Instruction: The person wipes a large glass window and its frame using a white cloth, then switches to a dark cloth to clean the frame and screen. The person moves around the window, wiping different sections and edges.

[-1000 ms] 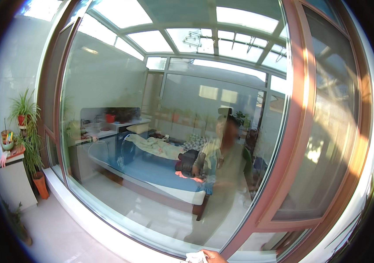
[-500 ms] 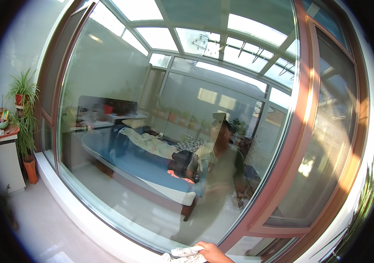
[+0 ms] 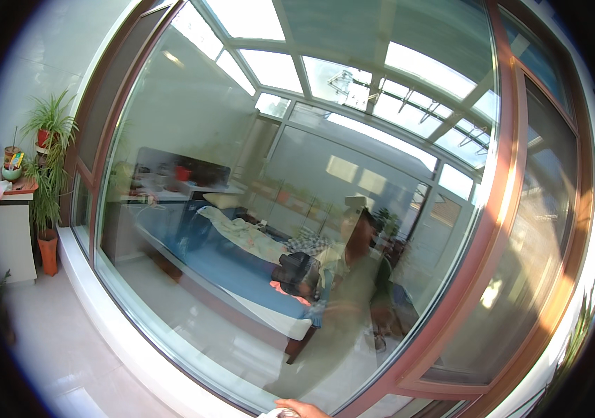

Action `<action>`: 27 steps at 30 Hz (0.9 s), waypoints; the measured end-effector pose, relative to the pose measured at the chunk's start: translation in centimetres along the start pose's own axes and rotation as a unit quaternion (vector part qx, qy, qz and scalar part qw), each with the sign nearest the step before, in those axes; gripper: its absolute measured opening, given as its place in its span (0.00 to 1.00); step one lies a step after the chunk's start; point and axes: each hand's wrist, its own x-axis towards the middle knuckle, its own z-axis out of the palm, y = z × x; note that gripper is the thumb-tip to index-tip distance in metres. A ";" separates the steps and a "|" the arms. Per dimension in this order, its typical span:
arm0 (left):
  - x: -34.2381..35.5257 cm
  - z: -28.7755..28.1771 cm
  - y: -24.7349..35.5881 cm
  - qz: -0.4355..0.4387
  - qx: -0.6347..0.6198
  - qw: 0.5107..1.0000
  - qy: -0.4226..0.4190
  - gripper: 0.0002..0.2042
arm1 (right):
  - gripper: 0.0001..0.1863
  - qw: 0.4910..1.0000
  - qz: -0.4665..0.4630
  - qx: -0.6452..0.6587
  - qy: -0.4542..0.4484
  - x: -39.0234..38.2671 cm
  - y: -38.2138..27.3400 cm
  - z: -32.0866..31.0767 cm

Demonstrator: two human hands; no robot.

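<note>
At the lower edge, only the top of my right hand (image 3: 303,407) shows, closed on a pale cloth (image 3: 278,413). Most of the cloth and the fingertips are cut off by the frame. The hand is by the bottom of a large window pane (image 3: 207,299), low in front of the glass; whether the cloth touches it I cannot tell. A bed (image 3: 241,272) with bedding and a dark bag shows in the glass, along with the reflection of a standing person. My left hand is out of sight.
The white sill (image 3: 102,306) runs along the pane's lower left. A reddish-brown frame (image 3: 444,306) with a screened sash stands to the right. At the left, spider plants (image 3: 50,129) hang beside a white cabinet (image 3: 4,240) and an orange pot (image 3: 48,252).
My right hand and the cloth have gone lower and a little left in the picture, so less of both shows. The whole view has shifted slightly.
</note>
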 end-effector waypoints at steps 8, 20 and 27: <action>0.4 -0.7 0.8 -0.010 0.000 1.000 -0.013 0.17 | 0.31 0.923 -0.260 -0.284 -0.024 1.0 1.4 5.1; 8.0 4.1 15.9 0.029 0.211 0.963 -0.164 0.20 | 0.17 0.897 -0.303 -0.237 0.217 8.9 -9.2 -11.2; 11.2 4.7 24.9 0.109 0.277 0.951 -0.080 0.18 | 0.18 0.323 -0.485 -0.543 0.604 9.0 -32.9 -33.3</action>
